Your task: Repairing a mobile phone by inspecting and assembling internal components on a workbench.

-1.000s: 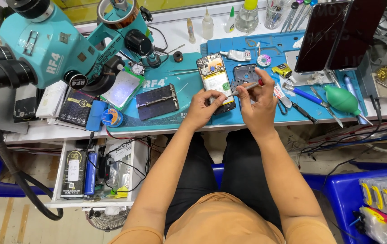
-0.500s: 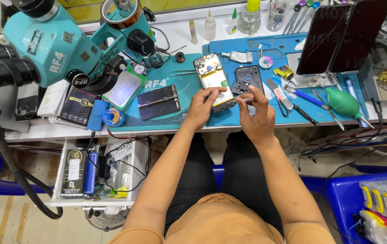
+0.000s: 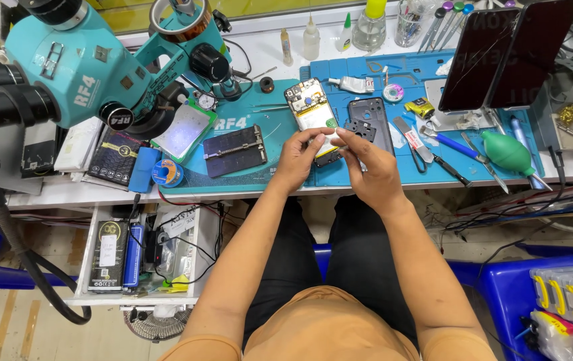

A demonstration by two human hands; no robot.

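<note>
both hands drew nearer | left hand [image 3: 298, 158] and right hand [image 3: 371, 170] pinch opened phone [image 3: 313, 113]

The lower end of the opened phone [image 3: 313, 113] lies hidden under the left hand [image 3: 298, 159] and right hand [image 3: 370, 167]; what their fingertips pinch is too small to tell. At 1 o'clock, two dark screens [image 3: 500, 57] cover the bench behind and run off the top edge. At 10 o'clock, the microscope [image 3: 66, 63] is cut by the frame. At 5 o'clock, a blue bin [image 3: 560, 301] is cropped.
</note>
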